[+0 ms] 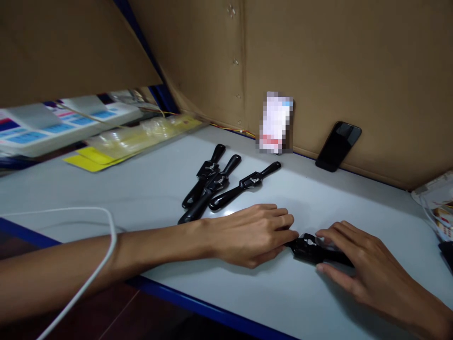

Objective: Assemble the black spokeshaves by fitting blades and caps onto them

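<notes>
Both my hands rest on a pale grey table (148,189), closed on one black handled tool (311,249) that lies flat between them. My left hand (253,233) pinches its left end with the fingertips. My right hand (354,259) covers the tool's right part, thumb under and fingers over it. Three more black handled tools (219,182) lie side by side just behind my left hand, untouched.
A black phone (338,145) leans on the cardboard back wall (336,61). A blurred white card (276,123) stands beside it. Yellow and clear plastic bags (134,141) lie at the left. A white cable (106,245) loops over my left forearm. Packaging (437,203) sits at the right edge.
</notes>
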Tool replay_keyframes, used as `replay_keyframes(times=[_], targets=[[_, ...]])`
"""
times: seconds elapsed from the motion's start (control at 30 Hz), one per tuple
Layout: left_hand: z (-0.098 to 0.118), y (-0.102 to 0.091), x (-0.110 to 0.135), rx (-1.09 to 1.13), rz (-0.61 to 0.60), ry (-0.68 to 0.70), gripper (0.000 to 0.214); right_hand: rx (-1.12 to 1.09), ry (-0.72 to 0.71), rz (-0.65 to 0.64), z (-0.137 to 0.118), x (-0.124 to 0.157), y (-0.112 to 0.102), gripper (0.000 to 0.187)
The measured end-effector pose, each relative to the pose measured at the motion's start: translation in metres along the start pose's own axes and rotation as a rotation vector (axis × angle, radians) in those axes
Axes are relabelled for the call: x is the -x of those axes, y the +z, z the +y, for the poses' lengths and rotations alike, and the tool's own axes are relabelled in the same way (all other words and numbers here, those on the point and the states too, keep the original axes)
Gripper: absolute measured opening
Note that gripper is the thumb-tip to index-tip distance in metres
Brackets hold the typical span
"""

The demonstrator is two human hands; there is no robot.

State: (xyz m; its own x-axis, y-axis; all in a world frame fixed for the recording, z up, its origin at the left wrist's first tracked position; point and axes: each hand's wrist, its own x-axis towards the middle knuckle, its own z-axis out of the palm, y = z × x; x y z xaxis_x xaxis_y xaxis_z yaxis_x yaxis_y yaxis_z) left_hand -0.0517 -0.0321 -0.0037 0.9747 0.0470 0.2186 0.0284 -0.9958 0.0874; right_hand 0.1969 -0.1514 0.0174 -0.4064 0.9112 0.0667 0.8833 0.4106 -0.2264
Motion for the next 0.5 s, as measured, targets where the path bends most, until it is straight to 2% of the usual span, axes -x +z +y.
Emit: replay_keyframes(times=[0.27,0.5], targets=[[0.001,0.001,0.001,-0.016,0.039,0.013,0.017,-0.037,-0.073,0.080,-0.008,-0.004,0.002,0.022],[0.000,0.000,0.000,-0.014,0.008,0.004,0.017,-0.110,-0.110,0.065,-0.010,-0.003,0.009,0.038]])
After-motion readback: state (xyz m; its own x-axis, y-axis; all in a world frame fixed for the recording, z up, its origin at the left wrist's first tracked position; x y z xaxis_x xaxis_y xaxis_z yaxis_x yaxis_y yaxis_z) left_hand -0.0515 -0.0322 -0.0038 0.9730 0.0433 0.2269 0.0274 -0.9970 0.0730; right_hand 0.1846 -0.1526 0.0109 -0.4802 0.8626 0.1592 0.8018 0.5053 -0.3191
